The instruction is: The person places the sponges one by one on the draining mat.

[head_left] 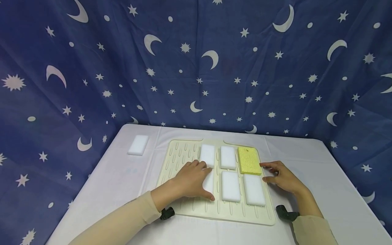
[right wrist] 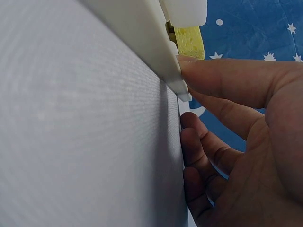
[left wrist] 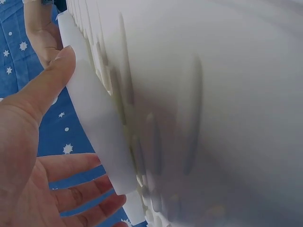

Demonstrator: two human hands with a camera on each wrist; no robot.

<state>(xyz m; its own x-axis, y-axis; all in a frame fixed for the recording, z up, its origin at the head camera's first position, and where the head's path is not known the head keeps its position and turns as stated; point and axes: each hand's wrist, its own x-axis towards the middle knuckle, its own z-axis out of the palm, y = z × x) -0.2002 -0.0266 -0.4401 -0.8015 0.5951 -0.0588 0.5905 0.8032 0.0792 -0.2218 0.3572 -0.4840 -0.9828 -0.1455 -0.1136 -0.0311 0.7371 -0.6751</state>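
Observation:
In the head view my left hand (head_left: 193, 178), fingers extended and thumb spread, lies over a white sponge (head_left: 209, 183) in the near row on a cream drying mat (head_left: 199, 212). The left wrist view shows the thumb at that sponge's edge (left wrist: 97, 118) and the straight fingers against its far part. My right hand (head_left: 283, 177) is at the mat's right edge, beside a yellow sponge (head_left: 249, 160). In the right wrist view its thumb (right wrist: 222, 80) touches the mat's edge (right wrist: 151, 42), while the lower fingers bend loosely by the table.
More white sponges lie on the mat: two in the far row (head_left: 207, 155) (head_left: 228, 157) and two in the near row (head_left: 231, 186) (head_left: 254, 190). Another white sponge (head_left: 138, 145) lies on the white tablecloth (head_left: 134, 170) to the left. A blue curtain (head_left: 226, 85) hangs behind.

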